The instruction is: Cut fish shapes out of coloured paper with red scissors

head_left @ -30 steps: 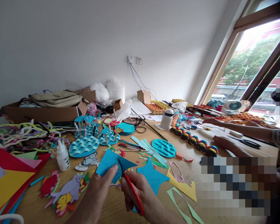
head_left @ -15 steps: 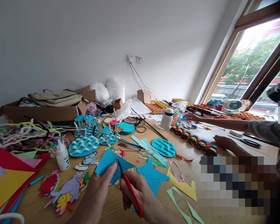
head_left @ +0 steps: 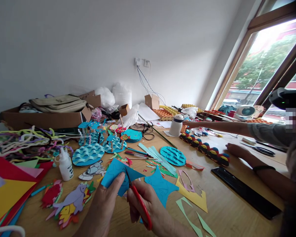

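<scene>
A blue sheet of cut paper point(head_left: 117, 176) is held just above the near edge of the wooden table point(head_left: 227, 210), pinched between thumb and fingers of the left hand point(head_left: 105, 205). The right hand point(head_left: 148, 205) curls closed around red-handled scissors point(head_left: 138, 200), whose blades are largely hidden behind the paper. Both wrists are cut off below. Left of them lies a white glue bottle point(head_left: 65, 163); far right, another person's arm point(head_left: 227, 126) reaches across.

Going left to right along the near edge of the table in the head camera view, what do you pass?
Red and yellow paper sheets → glue bottle → left hand holding blue paper → right hand with red scissors → yellow paper scrap → black ruler.
</scene>
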A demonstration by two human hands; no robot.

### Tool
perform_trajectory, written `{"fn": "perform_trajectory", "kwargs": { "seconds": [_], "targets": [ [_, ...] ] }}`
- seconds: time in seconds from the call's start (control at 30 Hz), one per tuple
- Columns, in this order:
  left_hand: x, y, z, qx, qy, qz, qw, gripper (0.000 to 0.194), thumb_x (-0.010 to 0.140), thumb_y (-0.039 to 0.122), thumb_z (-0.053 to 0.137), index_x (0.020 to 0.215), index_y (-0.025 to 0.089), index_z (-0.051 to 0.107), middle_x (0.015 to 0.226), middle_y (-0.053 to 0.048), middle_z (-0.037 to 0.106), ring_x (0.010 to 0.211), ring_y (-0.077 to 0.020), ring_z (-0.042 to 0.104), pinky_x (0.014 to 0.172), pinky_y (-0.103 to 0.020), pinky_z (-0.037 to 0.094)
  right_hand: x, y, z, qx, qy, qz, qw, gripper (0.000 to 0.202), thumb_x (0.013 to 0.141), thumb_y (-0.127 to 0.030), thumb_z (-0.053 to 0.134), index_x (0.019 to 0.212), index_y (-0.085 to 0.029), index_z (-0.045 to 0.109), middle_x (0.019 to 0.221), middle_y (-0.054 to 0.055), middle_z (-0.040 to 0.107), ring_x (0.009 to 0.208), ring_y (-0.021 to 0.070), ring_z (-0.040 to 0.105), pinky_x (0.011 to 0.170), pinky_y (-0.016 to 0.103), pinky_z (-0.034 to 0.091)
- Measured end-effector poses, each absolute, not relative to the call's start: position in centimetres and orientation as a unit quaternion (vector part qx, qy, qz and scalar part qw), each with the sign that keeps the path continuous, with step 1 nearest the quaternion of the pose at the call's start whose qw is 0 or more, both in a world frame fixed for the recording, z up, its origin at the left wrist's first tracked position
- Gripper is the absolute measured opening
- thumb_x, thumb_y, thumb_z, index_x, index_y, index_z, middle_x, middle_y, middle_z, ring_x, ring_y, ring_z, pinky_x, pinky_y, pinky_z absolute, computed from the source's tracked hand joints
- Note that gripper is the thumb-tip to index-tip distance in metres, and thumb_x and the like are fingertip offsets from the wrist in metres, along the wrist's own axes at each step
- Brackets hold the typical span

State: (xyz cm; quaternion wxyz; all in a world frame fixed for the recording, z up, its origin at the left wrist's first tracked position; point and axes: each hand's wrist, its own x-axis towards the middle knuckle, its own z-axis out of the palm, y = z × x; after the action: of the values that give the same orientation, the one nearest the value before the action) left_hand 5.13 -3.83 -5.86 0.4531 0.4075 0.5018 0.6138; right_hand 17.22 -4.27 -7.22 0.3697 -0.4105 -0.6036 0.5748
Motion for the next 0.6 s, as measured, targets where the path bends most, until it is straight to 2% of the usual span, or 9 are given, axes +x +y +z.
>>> {"fn": "perform_trajectory", "kwargs": {
  "seconds": [0.27, 0.43, 0.6],
  "targets": [
    [4.7, -3.8, -6.0, 0.437, 0.474, 0.614, 0.455, 0.021, 0.068, 0.033, 0.064, 0.085, 0.022, 0.066, 0.086, -0.002, 0.071, 0.086, -0.0241, 0.064, 0.077, -0.033, 0.050, 17.4, -4.2, -7.0, -0.421, -0.603, 0.575, 0.359, 0.053, 0.072, -0.069, 0.045, 0.066, -0.016, 0.044, 0.041, -0.007, 0.041, 0.033, 0.0047, 0.040, 0.033, 0.013, 0.029],
    [4.2, -3.5, -6.3, 0.451, 0.472, 0.603, 0.459, 0.014, 0.067, 0.033, 0.064, 0.076, 0.022, 0.066, 0.082, -0.002, 0.070, 0.085, -0.0250, 0.063, 0.077, -0.034, 0.051, 17.6, -4.1, -7.3, -0.413, -0.603, 0.582, 0.355, 0.050, 0.075, -0.066, 0.045, 0.069, -0.016, 0.046, 0.043, -0.007, 0.041, 0.034, 0.0050, 0.040, 0.034, 0.014, 0.030],
    [4.1, -3.5, -6.0, 0.463, 0.479, 0.595, 0.450, 0.010, 0.067, 0.032, 0.064, 0.068, 0.023, 0.067, 0.076, -0.001, 0.071, 0.082, -0.0245, 0.063, 0.077, -0.033, 0.050, 17.5, -4.2, -6.9, -0.420, -0.601, 0.584, 0.347, 0.054, 0.070, -0.070, 0.045, 0.065, -0.017, 0.043, 0.043, -0.007, 0.038, 0.034, 0.0048, 0.039, 0.033, 0.014, 0.028]
  ]
}}
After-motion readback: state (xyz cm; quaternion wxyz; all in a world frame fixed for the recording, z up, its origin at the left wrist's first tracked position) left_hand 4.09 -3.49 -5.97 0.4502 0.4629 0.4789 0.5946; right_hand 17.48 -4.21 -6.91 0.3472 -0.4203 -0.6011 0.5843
